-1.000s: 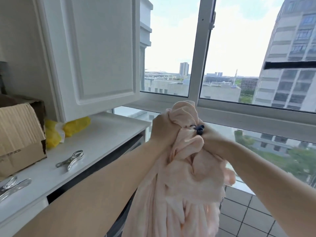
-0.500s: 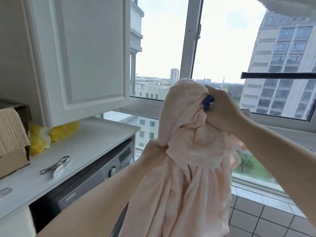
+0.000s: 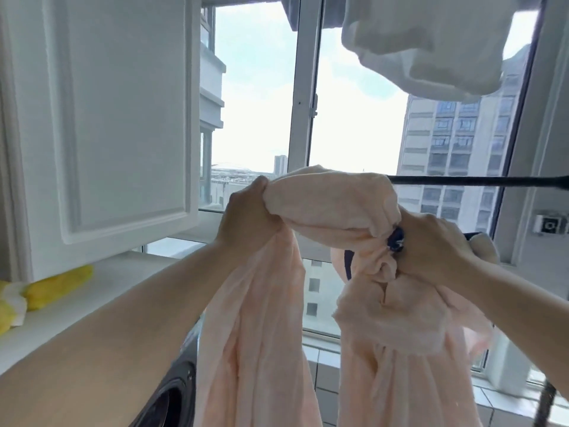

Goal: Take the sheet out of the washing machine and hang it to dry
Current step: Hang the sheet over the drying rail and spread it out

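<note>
Pink cotton up at window height: the sheet (image 3: pixel 332 208) is out of the washing machine (image 3: pixel 172 392) and bunched between both fists, its long folds hanging below; the left hand (image 3: pixel 249 217) clenches one gathered end, the right hand (image 3: pixel 431 245) clenches the other with a small dark blue thing tucked in its grip. This looks like the hanging step, the bundle level with the dark rod (image 3: pixel 474 180); next it needs lifting over that rod and spreading out.
</note>
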